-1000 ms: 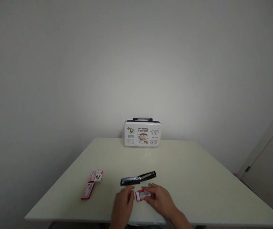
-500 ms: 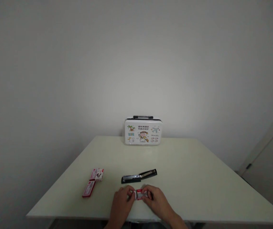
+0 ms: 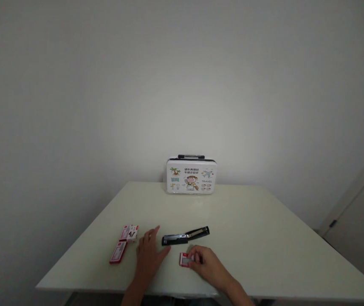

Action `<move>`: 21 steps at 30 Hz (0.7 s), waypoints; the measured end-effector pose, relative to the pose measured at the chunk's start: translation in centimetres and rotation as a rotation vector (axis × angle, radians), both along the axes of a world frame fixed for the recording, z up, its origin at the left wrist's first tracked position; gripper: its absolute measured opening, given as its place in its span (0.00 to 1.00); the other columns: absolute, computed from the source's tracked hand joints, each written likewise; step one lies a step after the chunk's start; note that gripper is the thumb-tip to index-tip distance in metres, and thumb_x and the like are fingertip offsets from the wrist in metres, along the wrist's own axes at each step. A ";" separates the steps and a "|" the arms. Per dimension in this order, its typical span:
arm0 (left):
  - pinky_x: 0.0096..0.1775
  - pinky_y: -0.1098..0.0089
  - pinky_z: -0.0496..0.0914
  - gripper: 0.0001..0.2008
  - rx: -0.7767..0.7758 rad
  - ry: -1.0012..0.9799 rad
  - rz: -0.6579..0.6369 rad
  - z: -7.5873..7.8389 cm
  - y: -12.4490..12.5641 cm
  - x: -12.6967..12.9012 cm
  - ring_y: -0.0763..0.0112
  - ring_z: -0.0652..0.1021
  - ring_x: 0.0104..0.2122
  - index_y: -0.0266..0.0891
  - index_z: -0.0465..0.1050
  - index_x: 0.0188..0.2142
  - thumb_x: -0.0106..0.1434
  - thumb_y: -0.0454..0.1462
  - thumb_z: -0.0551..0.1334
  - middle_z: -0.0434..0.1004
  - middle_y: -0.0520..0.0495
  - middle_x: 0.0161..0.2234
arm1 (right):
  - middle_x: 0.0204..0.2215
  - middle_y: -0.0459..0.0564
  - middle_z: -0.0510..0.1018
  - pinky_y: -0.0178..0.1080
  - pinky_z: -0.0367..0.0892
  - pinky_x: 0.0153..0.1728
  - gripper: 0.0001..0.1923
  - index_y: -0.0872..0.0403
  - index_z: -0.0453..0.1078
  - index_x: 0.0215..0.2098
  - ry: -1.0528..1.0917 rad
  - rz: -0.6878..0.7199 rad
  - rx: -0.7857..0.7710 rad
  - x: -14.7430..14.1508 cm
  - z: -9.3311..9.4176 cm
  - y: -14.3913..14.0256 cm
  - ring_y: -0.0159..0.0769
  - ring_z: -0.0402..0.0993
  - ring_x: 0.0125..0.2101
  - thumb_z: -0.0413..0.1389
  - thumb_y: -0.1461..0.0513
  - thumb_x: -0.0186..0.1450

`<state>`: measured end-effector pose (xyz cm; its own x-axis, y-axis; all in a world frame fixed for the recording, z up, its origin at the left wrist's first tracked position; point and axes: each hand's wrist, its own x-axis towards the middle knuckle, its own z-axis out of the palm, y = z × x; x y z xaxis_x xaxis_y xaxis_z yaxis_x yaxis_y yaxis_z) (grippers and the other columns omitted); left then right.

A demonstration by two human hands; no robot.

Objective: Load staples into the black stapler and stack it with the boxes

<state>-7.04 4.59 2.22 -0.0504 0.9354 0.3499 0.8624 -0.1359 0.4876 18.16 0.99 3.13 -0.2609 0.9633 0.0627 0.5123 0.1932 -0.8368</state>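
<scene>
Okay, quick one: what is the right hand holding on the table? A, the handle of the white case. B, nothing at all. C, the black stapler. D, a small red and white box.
D: the right hand grips a small red and white box on the table, just in front of the black stapler, which lies untouched.

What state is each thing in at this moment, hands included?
Stapler: lying on the table, swung open.
Small red box: on the table, right hand gripping it.
Left hand: open, fingers spread, holding nothing.
Two red boxes: lying flat, untouched; open or shut unclear.
White case: upright, closed.
</scene>
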 end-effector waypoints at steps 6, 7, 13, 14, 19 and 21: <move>0.53 0.60 0.59 0.14 -0.151 0.025 -0.261 0.0 0.9 0.2 0.59 0.70 0.52 0.53 0.76 0.48 0.62 0.44 0.64 0.75 0.51 0.49 | 0.25 0.41 0.73 0.33 0.53 0.30 0.08 0.49 0.74 0.43 -0.222 -0.046 0.155 -1.9 2.9 4.0 0.32 0.67 0.28 0.58 0.60 0.66; 0.53 0.60 0.59 0.14 -0.149 0.014 -0.269 -0.1 0.8 0.3 0.59 0.70 0.51 0.53 0.76 0.48 0.62 0.45 0.65 0.75 0.51 0.49 | 0.26 0.42 0.74 0.33 0.53 0.31 0.08 0.49 0.75 0.43 -0.263 -0.030 0.180 -2.3 3.1 4.6 0.32 0.68 0.29 0.59 0.60 0.65; 0.53 0.60 0.57 0.15 -0.137 -0.035 -0.269 0.1 0.1 0.6 0.60 0.71 0.50 0.53 0.76 0.48 0.61 0.45 0.66 0.75 0.52 0.48 | 0.27 0.42 0.76 0.33 0.52 0.30 0.08 0.48 0.76 0.41 -0.317 0.067 0.179 -3.5 3.3 5.9 0.32 0.70 0.29 0.60 0.61 0.63; 0.53 0.60 0.57 0.14 -0.136 -0.043 -0.270 0.2 0.1 0.6 0.60 0.71 0.50 0.53 0.76 0.47 0.61 0.45 0.66 0.76 0.51 0.48 | 0.26 0.42 0.75 0.33 0.52 0.30 0.08 0.48 0.76 0.41 -0.307 0.075 0.175 -3.4 3.2 5.9 0.32 0.70 0.29 0.59 0.61 0.63; 0.53 0.59 0.58 0.14 -0.131 -0.059 -0.279 0.5 -0.1 0.6 0.58 0.71 0.50 0.53 0.77 0.47 0.61 0.46 0.66 0.76 0.50 0.47 | 0.25 0.42 0.74 0.33 0.52 0.29 0.08 0.50 0.76 0.41 -0.266 0.086 0.144 -3.0 3.1 5.7 0.32 0.68 0.28 0.59 0.61 0.63; 0.53 0.59 0.58 0.14 -0.126 -0.055 -0.280 0.5 -0.1 0.6 0.58 0.71 0.50 0.53 0.77 0.47 0.61 0.46 0.66 0.76 0.50 0.47 | 0.25 0.42 0.74 0.33 0.52 0.29 0.08 0.51 0.76 0.41 -0.253 0.082 0.148 -3.0 3.1 5.7 0.33 0.68 0.28 0.59 0.61 0.63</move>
<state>-6.44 4.48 2.73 0.1995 0.9516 0.2337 0.7721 -0.2995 0.5605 15.20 6.66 6.24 -0.3627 0.9237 0.1235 0.6786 0.3526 -0.6444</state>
